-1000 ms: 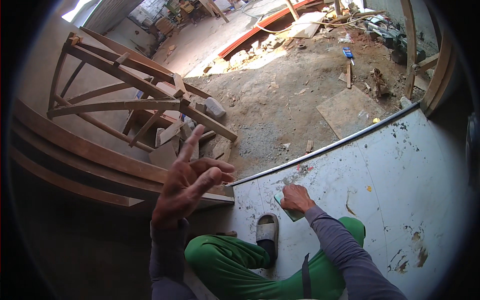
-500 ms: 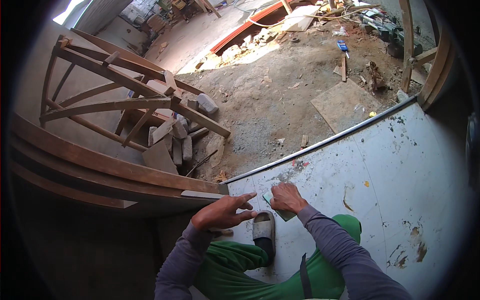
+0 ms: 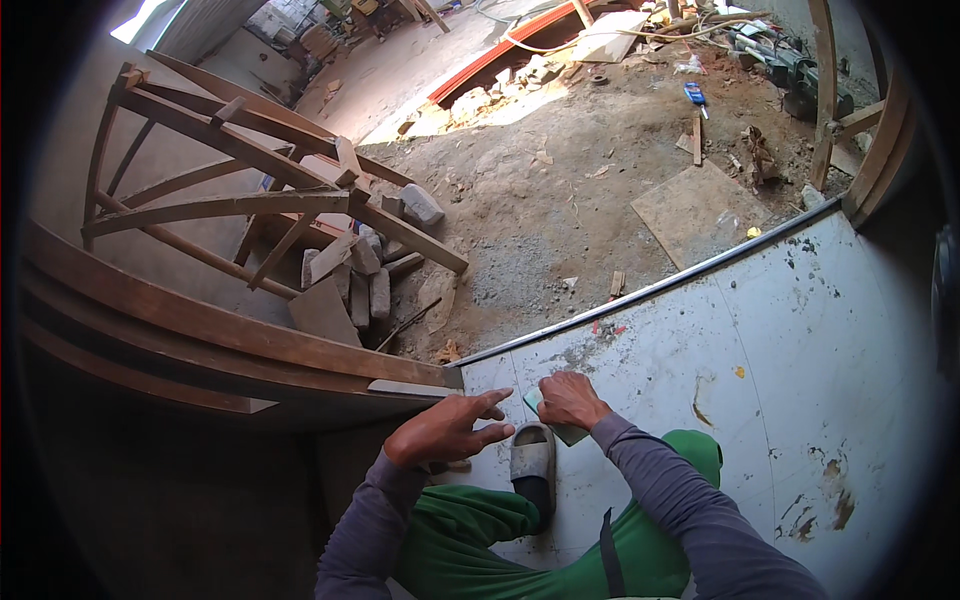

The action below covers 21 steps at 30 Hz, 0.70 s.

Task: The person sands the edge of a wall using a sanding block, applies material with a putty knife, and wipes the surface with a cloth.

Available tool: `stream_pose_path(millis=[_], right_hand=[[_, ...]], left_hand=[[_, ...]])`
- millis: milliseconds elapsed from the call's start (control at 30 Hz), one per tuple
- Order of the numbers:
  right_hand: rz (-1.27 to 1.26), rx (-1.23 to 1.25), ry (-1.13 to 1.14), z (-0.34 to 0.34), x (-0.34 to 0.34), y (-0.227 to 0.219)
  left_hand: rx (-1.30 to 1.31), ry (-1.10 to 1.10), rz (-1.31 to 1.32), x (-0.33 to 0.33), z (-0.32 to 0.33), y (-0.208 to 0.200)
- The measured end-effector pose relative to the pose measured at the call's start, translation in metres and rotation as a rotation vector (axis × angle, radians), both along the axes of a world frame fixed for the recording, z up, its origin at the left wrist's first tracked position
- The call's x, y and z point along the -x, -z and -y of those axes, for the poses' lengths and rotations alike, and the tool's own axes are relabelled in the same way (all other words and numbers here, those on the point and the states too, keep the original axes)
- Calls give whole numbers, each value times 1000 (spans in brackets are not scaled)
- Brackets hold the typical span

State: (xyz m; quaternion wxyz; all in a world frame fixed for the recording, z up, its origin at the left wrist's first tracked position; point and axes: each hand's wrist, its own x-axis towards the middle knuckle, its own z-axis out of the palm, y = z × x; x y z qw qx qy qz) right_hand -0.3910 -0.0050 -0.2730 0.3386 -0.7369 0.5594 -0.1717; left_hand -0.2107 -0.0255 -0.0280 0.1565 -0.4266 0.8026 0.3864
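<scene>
My right hand (image 3: 572,398) is closed on a flat pale green piece (image 3: 570,434), low over the white tiled floor (image 3: 655,375). Parts of this piece show on either side of the fist; its exact kind is hard to make out. To its left, my left hand (image 3: 438,430) is held empty, thumb and fingers apart and pointing toward the right hand. Just below and between the hands is my foot in a grey slide sandal (image 3: 532,457). Grey crumbs of debris (image 3: 580,352) lie on the tiles beyond the right hand.
A metal edge strip (image 3: 655,285) separates the tiles from rough dirt ground (image 3: 560,190). At left, a wooden trestle (image 3: 235,150) leans over broken blocks (image 3: 370,280), beside a brown wooden frame (image 3: 200,320). A flat board (image 3: 700,215) lies on the dirt at right.
The right hand has shifted slightly left over the tiles with the green piece still in its grip. The left hand keeps its spread pose. The whole view has tilted a little.
</scene>
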Motion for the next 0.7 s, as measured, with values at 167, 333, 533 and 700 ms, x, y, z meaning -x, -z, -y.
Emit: stream_pose_path(millis=[167, 333, 533, 700], right_hand=[[-1, -5, 5, 2, 0, 3], [1, -5, 5, 1, 0, 4], [-10, -36, -18, 2, -4, -4], [-18, -30, -17, 2, -4, -1]], left_hand=[[40, 78, -5, 1, -2, 7], [-25, 57, -2, 11, -8, -4], [-52, 41, -5, 12, -12, -14], [-10, 67, -31, 9, -14, -15]])
